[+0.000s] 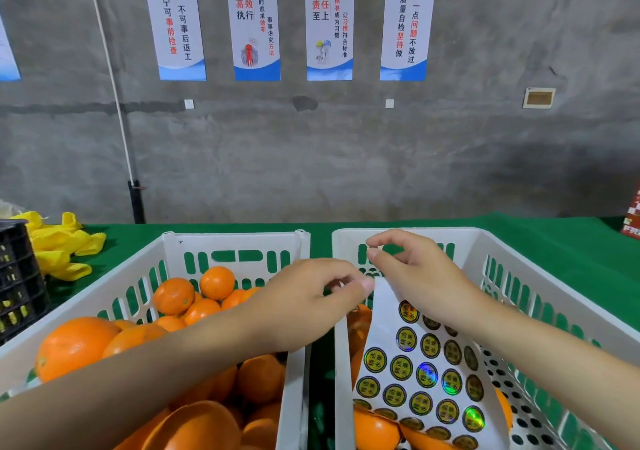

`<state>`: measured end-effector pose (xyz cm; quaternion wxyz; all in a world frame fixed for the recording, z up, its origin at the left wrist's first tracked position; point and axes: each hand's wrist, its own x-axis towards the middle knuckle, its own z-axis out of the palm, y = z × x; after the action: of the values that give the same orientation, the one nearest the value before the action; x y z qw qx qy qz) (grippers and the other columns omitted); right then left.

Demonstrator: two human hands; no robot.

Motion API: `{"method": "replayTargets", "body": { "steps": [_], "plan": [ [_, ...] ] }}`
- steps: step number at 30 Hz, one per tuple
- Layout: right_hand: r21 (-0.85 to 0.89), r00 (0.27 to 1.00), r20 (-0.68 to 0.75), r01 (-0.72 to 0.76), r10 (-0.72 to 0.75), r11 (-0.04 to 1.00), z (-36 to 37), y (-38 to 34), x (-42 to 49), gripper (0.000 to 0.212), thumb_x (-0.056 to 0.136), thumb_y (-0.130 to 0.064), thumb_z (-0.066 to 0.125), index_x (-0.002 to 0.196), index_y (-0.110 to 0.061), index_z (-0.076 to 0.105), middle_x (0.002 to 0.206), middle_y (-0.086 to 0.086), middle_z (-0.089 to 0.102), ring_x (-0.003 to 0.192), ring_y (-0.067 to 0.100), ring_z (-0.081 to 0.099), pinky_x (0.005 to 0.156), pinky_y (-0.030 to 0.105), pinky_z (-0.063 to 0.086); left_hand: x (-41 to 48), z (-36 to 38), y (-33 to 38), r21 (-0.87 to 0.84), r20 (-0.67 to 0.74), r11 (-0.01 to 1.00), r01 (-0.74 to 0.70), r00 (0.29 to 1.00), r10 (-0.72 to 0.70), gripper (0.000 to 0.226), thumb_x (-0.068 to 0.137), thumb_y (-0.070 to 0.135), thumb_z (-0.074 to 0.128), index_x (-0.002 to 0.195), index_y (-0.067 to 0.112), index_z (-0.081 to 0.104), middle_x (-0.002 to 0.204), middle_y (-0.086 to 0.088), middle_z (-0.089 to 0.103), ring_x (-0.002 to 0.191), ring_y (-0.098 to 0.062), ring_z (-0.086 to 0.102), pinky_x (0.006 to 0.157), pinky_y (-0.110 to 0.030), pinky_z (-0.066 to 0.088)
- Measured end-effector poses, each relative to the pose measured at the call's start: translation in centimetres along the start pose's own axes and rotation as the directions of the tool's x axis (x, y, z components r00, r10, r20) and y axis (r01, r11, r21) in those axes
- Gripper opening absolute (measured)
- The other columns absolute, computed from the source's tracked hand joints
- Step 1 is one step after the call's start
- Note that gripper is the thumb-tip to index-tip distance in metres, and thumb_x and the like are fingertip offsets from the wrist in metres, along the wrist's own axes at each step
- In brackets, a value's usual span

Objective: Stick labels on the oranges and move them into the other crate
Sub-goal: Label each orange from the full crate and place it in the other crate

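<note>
Two white slotted crates stand side by side on the green table. The left crate [232, 239] is heaped with oranges [173, 295]. The right crate [568, 273] holds a few oranges [375, 430] and a white label sheet [415, 373] with several round gold stickers, which leans up over them. My left hand [311, 299] reaches across from the left and pinches the sheet's top corner. Just above that corner, my right hand [419, 273] pinches a small label [372, 251] between thumb and forefinger.
Yellow foam fruit nets [62, 250] lie at the table's far left beside a black crate [17, 287]. A red box [632, 214] stands at the far right edge. A grey concrete wall with posters rises behind the green tablecloth [554, 238].
</note>
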<state>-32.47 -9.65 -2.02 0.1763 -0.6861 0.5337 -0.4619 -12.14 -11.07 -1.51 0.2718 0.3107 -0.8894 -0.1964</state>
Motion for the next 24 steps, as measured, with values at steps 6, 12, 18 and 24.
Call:
{"method": "replayTargets", "body": {
  "steps": [6,12,18,24],
  "plan": [
    [0.055,0.996,-0.079,-0.022,0.027,0.998,0.2,-0.7,0.1,0.011,0.098,-0.038,0.053,0.099,-0.042,0.063,0.086,-0.001,0.071,0.072,0.011,0.062,0.058,0.009,0.043,-0.3,0.8,1.4,-0.307,0.253,0.947,0.091,0.967,-0.011,0.03,0.089,0.057,0.064,0.094,0.03,0.074,0.091,0.012,0.074,0.088,-0.008,0.069,0.087,-0.037,0.057],
    [-0.076,0.991,-0.122,0.037,-0.046,0.996,0.2,-1.5,-0.5,0.018,0.1,-0.041,0.045,0.102,-0.038,0.062,0.086,-0.017,0.066,0.086,-0.004,0.058,0.072,0.02,0.045,0.1,0.9,0.4,-0.292,0.125,0.948,0.125,0.988,-0.092,0.046,0.099,0.038,0.06,0.085,-0.006,0.061,0.075,-0.028,0.059,0.063,-0.038,0.053,0.062,-0.049,0.048],
    [-0.499,0.946,-0.122,0.204,-0.301,0.842,0.0,-1.9,-1.1,0.026,0.096,-0.033,0.055,0.12,-0.028,0.064,0.117,-0.017,0.054,0.118,0.005,0.04,0.097,0.026,0.032,0.5,0.6,-0.2,-0.455,-0.019,0.873,0.175,0.978,-0.206,0.031,0.104,0.025,0.052,0.092,0.0,0.066,0.079,-0.003,0.07,0.072,-0.015,0.065,0.075,-0.04,0.053],
    [-0.463,0.969,-0.034,0.203,-0.246,0.863,0.3,-1.9,-1.4,0.028,0.091,-0.045,0.059,0.114,-0.032,0.067,0.111,-0.019,0.062,0.109,0.003,0.05,0.094,0.026,0.042,0.4,0.6,-0.2,-0.583,0.0,0.796,0.163,0.98,-0.2,0.027,0.105,0.01,0.046,0.124,0.018,0.065,0.111,-0.005,0.076,0.104,-0.025,0.073,0.098,-0.05,0.055]
  ]
}}
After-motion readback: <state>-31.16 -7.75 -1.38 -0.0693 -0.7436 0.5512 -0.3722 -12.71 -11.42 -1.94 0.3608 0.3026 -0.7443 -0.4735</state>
